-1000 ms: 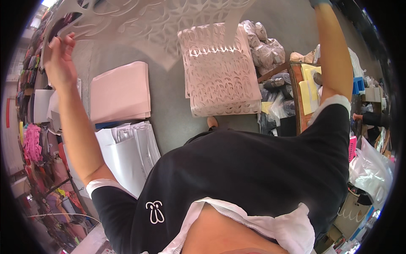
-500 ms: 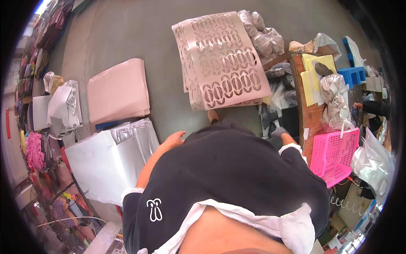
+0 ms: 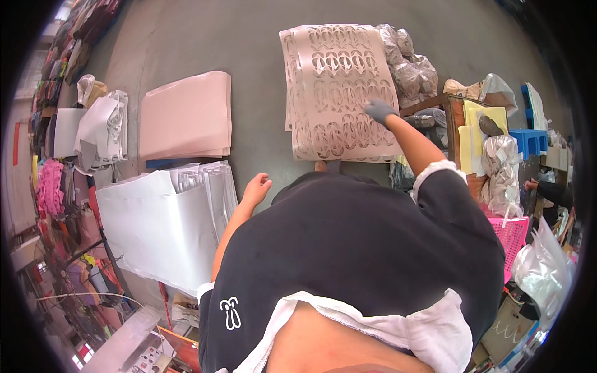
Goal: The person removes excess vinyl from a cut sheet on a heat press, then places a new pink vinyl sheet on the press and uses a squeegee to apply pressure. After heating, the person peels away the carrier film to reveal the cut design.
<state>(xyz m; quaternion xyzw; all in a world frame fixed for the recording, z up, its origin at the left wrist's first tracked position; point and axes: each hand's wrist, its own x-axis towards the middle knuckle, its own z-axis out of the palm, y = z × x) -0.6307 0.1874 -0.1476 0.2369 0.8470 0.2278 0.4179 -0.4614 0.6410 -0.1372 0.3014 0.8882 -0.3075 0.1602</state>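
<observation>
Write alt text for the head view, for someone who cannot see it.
A grey-gloved right hand reaches over pink sheets with rows of cut-outs, contact unclear, while the bare left hand, fingers loosely bent, appears empty. To the left are a plain pink stack and, nearer, large white sheets.

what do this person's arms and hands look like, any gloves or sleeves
The right hand wears a grey glove that ends around the wrist; the left hand is bare. Both forearms are uncovered below short black sleeves, which end in loose white edging. No cables or markings show on either arm.
</observation>
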